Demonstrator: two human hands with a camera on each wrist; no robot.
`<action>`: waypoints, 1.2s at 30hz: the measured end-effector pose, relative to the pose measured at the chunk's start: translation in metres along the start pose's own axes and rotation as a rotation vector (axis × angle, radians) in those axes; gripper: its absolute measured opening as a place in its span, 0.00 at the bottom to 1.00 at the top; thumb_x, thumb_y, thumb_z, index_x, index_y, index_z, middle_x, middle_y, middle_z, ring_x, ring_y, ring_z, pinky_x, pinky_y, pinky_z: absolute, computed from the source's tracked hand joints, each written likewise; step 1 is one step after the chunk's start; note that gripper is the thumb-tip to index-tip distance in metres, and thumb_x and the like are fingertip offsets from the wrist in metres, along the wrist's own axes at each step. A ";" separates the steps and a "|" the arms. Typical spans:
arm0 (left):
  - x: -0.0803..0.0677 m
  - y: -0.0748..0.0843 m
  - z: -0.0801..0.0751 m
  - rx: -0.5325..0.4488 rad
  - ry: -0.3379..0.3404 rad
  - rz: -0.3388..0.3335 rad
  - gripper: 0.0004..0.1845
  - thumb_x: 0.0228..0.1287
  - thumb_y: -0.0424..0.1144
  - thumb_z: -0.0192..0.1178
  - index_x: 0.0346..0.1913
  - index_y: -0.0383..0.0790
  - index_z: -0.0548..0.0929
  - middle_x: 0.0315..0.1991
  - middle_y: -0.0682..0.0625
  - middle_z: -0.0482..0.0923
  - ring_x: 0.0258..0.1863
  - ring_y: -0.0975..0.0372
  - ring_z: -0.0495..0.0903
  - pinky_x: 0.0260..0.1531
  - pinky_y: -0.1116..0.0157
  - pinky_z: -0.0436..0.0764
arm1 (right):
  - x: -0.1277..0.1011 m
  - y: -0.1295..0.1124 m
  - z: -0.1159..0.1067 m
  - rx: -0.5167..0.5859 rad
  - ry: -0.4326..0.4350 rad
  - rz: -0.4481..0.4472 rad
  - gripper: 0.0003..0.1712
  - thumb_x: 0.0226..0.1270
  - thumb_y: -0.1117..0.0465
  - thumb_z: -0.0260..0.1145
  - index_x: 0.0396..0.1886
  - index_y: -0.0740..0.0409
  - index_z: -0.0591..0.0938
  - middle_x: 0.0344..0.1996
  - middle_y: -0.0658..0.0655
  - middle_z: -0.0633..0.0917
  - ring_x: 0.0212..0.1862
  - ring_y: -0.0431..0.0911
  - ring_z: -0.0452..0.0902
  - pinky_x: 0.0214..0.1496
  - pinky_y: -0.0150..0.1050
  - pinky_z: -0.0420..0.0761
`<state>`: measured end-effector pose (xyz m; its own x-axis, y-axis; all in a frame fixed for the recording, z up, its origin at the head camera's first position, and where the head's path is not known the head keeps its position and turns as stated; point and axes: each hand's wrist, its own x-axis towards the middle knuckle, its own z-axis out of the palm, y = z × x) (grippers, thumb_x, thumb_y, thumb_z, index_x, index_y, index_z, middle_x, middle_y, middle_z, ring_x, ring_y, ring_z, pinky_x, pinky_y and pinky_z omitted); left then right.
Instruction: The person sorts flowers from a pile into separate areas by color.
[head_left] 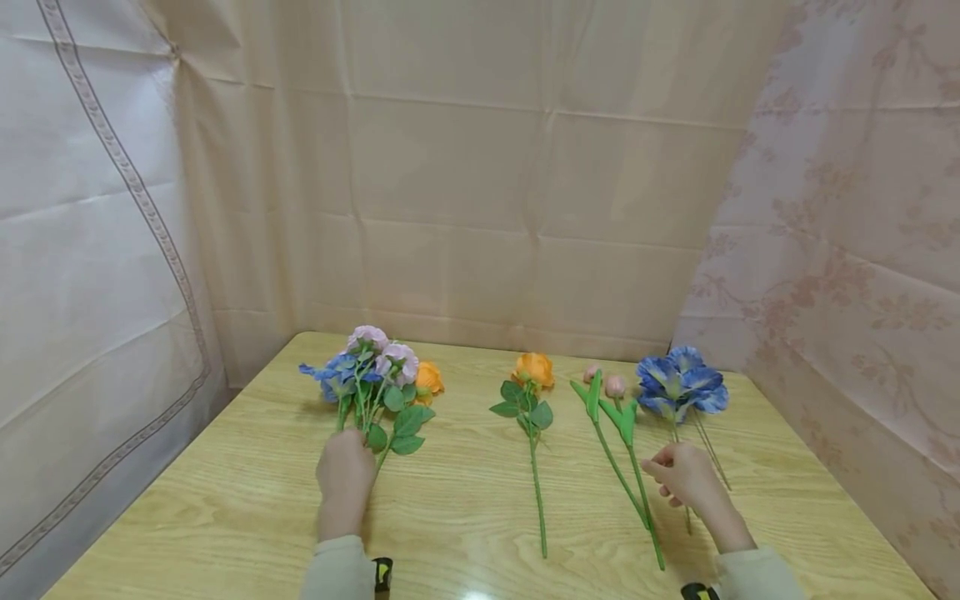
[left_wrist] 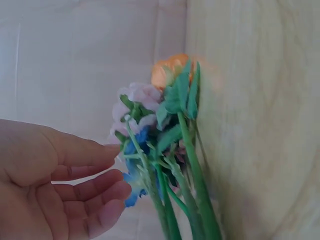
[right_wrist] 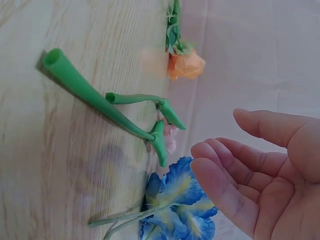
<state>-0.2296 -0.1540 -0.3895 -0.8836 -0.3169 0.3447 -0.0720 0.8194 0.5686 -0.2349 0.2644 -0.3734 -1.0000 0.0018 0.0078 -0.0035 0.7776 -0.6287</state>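
On the left of the table lies a bunch of artificial flowers: pale purple blooms point(head_left: 397, 363), a blue bloom point(head_left: 337, 379) and orange roses point(head_left: 429, 379). My left hand point(head_left: 347, 473) is beside its stems point(left_wrist: 155, 195); in the left wrist view its fingers are loosely bent, with a gap between thumb and fingers and no stem in it. On the right, my right hand point(head_left: 686, 477) hovers near two pink tulips point(head_left: 615, 386) and blue flowers point(head_left: 682, 387) with thin stems. Its thumb and fingers stand apart in the right wrist view, holding nothing.
A single orange rose point(head_left: 535, 371) with green leaves lies on the wooden table point(head_left: 465, 500) between the hands. Beige cloth point(head_left: 450, 167) hangs behind the table's far edge, and patterned cloth point(head_left: 847, 275) hangs at the right.
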 end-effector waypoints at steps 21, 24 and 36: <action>-0.002 -0.015 0.005 0.104 -0.071 -0.106 0.05 0.52 0.23 0.51 0.22 0.25 0.74 0.18 0.36 0.72 0.19 0.46 0.75 0.14 0.53 0.71 | -0.001 0.002 0.003 0.014 0.003 0.003 0.12 0.59 0.63 0.61 0.32 0.73 0.77 0.20 0.54 0.76 0.17 0.44 0.74 0.17 0.38 0.76; -0.001 -0.016 0.005 0.108 -0.088 -0.119 0.05 0.53 0.24 0.51 0.23 0.25 0.74 0.19 0.36 0.72 0.20 0.45 0.75 0.14 0.52 0.71 | -0.001 0.002 0.003 0.012 0.003 0.003 0.13 0.59 0.63 0.61 0.32 0.73 0.77 0.20 0.54 0.76 0.18 0.45 0.74 0.17 0.37 0.75; 0.001 -0.017 0.007 0.128 -0.091 -0.113 0.06 0.53 0.24 0.51 0.22 0.26 0.75 0.18 0.36 0.73 0.19 0.46 0.75 0.13 0.53 0.71 | -0.002 0.001 0.003 0.008 -0.001 -0.014 0.13 0.60 0.62 0.61 0.31 0.72 0.78 0.19 0.54 0.75 0.17 0.45 0.74 0.17 0.38 0.76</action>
<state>-0.2325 -0.1650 -0.4046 -0.9041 -0.3710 0.2119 -0.2265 0.8368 0.4985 -0.2325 0.2631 -0.3761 -0.9998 -0.0093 0.0161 -0.0174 0.7726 -0.6347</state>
